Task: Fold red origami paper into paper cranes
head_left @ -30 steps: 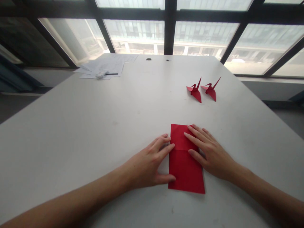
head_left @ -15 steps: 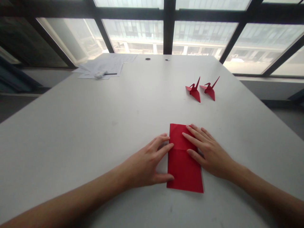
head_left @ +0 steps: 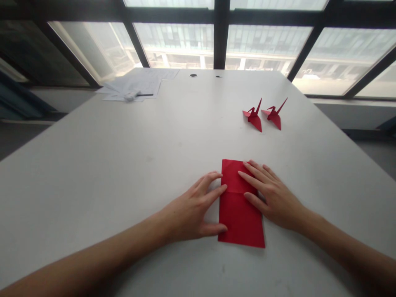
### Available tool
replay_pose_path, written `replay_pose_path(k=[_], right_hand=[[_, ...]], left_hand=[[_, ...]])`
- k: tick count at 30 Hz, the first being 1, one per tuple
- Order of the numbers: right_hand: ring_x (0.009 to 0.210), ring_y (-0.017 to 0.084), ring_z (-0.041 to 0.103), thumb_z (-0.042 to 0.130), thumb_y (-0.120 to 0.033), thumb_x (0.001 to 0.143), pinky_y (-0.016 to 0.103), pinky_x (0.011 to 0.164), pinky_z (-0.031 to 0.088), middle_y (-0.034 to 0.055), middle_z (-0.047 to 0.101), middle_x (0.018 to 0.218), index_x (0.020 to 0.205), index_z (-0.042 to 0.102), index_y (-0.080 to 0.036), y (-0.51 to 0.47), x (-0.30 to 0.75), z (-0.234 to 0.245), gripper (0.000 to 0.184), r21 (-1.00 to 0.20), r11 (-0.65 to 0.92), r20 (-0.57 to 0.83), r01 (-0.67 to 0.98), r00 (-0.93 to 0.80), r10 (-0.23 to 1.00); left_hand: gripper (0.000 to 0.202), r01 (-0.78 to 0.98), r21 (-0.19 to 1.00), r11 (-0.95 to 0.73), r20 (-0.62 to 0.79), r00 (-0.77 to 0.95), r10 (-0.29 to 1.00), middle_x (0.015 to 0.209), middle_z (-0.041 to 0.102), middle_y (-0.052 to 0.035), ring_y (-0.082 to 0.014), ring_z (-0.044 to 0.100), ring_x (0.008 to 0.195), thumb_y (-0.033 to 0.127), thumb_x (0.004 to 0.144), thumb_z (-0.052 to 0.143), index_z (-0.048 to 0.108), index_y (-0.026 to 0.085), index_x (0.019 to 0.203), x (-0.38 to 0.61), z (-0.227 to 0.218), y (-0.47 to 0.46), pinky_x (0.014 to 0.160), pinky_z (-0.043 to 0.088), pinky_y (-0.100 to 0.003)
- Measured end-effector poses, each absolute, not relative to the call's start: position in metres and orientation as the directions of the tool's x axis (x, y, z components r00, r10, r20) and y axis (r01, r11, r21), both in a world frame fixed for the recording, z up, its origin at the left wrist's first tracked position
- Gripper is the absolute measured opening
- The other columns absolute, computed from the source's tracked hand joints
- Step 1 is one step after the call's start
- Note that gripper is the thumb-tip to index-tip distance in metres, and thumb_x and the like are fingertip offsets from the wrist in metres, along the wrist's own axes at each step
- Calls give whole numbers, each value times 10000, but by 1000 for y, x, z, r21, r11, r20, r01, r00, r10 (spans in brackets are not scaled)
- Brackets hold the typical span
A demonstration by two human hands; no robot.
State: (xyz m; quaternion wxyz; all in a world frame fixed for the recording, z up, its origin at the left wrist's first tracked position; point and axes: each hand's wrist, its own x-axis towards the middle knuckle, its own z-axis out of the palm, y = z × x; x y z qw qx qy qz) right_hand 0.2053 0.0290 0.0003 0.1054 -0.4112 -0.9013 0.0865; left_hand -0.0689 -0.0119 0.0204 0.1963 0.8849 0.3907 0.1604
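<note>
A red sheet of paper point(head_left: 239, 216), folded into a long rectangle with a crease across its middle, lies flat on the white table point(head_left: 123, 165) in front of me. My left hand point(head_left: 193, 210) rests open along its left edge, fingertips and thumb touching the paper. My right hand point(head_left: 269, 196) lies open and flat on the paper's upper right part, fingers stretched out over it.
Two finished red paper cranes point(head_left: 254, 117) point(head_left: 274, 115) stand side by side at the right rear of the table. White sheets with a pen point(head_left: 136, 86) lie at the far left corner. Large windows run behind the table.
Almost nothing has moved; both hands stay pressed on the folded red paper, and the view has shifted slightly.
</note>
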Motion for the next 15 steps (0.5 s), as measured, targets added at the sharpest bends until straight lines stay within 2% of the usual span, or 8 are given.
replay_pose_path(k=[4,7,12,15], right_hand=[[1525,256,194,442,-395,1014,544,1219,237,77,270,1641,1528,393,-242,29,205,0,538,-234,651,116,722,-644,756],[1523,261,204,452,-388,1011,550,1217,242,79,279,1637,1526,397,-245,29,206,0,537,-237,655,128,718,-645,753],[1522,261,207,452,-386,1012,550,1216,243,82,274,1638,1526,397,-243,29,206,-1,536,-232,654,130,720,-644,754],[1522,263,206,448,-398,1014,550,1215,245,83,272,1638,1527,394,-241,29,206,-1,540,-221,656,133,722,-644,753]], left_hand=[[785,609,451,-653,116,685,719,1550,395,-162,-339,255,1497,507,807,750,459,154,1445,-69,22,-10,1199,340,-508],[769,608,431,-667,104,700,706,1577,376,-150,-336,232,1507,515,817,734,465,140,1432,-69,22,-9,1211,316,-507],[795,619,426,-660,90,697,711,1578,381,-148,-334,226,1510,515,803,744,458,123,1433,-69,21,-8,1213,311,-501],[877,630,425,-650,78,690,720,1583,374,-139,-322,225,1511,531,799,741,389,122,1489,-69,22,-8,1215,312,-481]])
